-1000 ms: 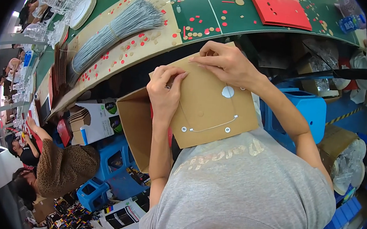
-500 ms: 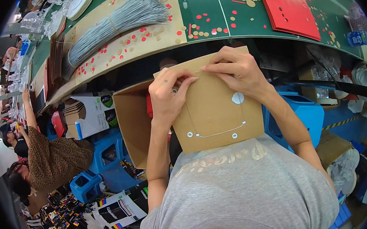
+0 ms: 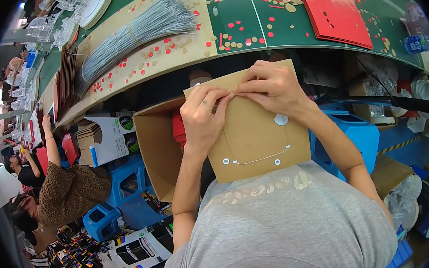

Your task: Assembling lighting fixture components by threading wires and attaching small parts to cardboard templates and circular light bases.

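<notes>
The card (image 3: 255,132) is braced against the chest while a thin cord is pinched by left hand (image 3: 203,117) and right hand (image 3: 274,88).

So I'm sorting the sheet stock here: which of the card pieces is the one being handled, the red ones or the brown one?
The brown card, pinched along its top edge by both the left hand and right hand. The red sheets lie untouched on the green table.

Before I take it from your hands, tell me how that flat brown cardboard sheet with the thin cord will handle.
The flat brown cardboard sheet looks stiff: it stays flat though the left hand and right hand pinch only its top edge. It is probably light, since fingertips alone carry it. The thin cord across it sags slightly, so it may snag.
</notes>
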Available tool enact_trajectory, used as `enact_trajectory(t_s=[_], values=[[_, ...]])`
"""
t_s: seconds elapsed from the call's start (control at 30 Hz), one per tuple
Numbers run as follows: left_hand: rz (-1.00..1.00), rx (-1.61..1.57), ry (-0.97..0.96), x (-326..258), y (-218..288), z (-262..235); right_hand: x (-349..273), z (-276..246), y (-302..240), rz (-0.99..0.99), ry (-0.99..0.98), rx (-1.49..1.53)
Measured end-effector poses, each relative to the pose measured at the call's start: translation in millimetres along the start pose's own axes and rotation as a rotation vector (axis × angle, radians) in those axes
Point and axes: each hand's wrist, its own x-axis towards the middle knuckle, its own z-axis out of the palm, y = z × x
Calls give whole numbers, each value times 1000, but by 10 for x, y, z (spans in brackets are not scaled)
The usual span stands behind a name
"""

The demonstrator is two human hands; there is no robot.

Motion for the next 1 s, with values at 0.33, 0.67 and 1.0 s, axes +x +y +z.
enact_trajectory(t_s=[0.33, 0.67, 1.0], values=[[19, 37, -393, 344, 18, -280, 58, 72, -83, 85, -42, -15], [322, 580, -292, 61, 113, 68, 162, 89, -118, 277, 41, 15], [77, 550, -187, -108, 486, 423, 613, -225, 378, -36, -724, 230]])
